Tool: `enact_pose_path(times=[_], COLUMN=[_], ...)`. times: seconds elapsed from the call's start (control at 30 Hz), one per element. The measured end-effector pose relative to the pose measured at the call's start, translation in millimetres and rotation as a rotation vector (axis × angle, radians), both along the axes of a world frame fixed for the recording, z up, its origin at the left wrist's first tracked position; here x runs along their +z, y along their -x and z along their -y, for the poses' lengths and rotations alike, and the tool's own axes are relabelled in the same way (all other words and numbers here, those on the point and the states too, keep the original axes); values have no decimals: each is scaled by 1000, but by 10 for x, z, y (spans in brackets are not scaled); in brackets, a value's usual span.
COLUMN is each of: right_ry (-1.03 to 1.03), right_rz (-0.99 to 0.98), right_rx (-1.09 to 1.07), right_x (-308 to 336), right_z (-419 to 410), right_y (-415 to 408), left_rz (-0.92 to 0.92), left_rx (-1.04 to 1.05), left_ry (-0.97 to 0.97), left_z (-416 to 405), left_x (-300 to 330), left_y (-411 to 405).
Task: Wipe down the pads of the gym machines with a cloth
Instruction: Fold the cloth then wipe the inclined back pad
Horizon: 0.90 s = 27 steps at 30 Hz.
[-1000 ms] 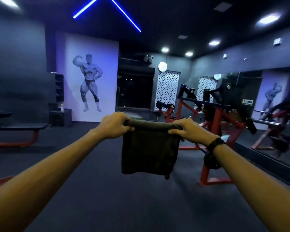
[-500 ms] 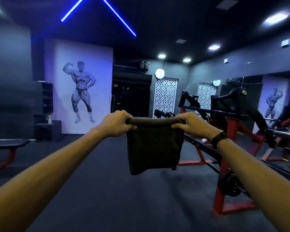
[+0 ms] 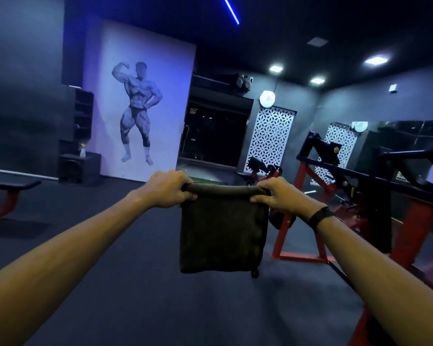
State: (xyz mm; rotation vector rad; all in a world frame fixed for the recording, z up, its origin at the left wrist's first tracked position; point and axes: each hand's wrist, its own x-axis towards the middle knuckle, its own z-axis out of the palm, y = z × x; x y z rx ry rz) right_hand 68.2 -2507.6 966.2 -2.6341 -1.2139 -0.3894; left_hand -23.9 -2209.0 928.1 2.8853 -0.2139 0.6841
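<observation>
A dark floor (image 3: 110,245) fills the lower half of the frame, and dark walls close the room behind it. On the far wall in the upper left hangs a pale poster (image 3: 140,101) showing a flexing bodybuilder. A red and black gym machine (image 3: 375,196) takes up the right side of the frame, its frame standing on the floor in front of a wall mirror (image 3: 398,136). At the left edge a black bench pad (image 3: 10,184) sits on a red leg. Two bare forearms reach in from the lower corners toward the centre. Between them, in the middle of the frame, hangs a dark folded cloth (image 3: 221,233), held up in the air and clear of every machine. The left hand (image 3: 166,192) grasps the top left corner of the cloth with fingers curled round its rolled upper edge. The right hand (image 3: 279,196) grasps the top right corner the same way, and a black wristband (image 3: 320,217) circles that wrist. Left of the poster a black speaker box (image 3: 79,168) stands on the floor, with a small spray bottle (image 3: 82,151) on top of it. A round white clock (image 3: 267,98) hangs on the back wall above a patterned white panel (image 3: 273,138).
</observation>
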Motion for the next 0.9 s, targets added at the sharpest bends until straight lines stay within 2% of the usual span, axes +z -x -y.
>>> enact_pose_path(times=[0.2, 0.4, 0.57, 0.67, 0.9], right_ry=[8, 23, 16, -22, -103], right_rz=[31, -8, -57, -90, 11], right_rx=[-52, -97, -76, -66, -44], right_x=[323, 90, -110, -167, 239], right_z=[-610, -881, -1130, -1253, -1729], right_y=[-1453, -2695, -3659, -4390, -6226], left_rz=[48, 26, -68, -76, -84], left_rx=[24, -34, -78, -89, -32], left_ry=[79, 67, 109, 56, -29], left_z=[-581, -851, -1087, -1215, -1649], left_x=[263, 58, -134, -132, 464], left_y=[-1543, -2875, -3926, -4649, -6289])
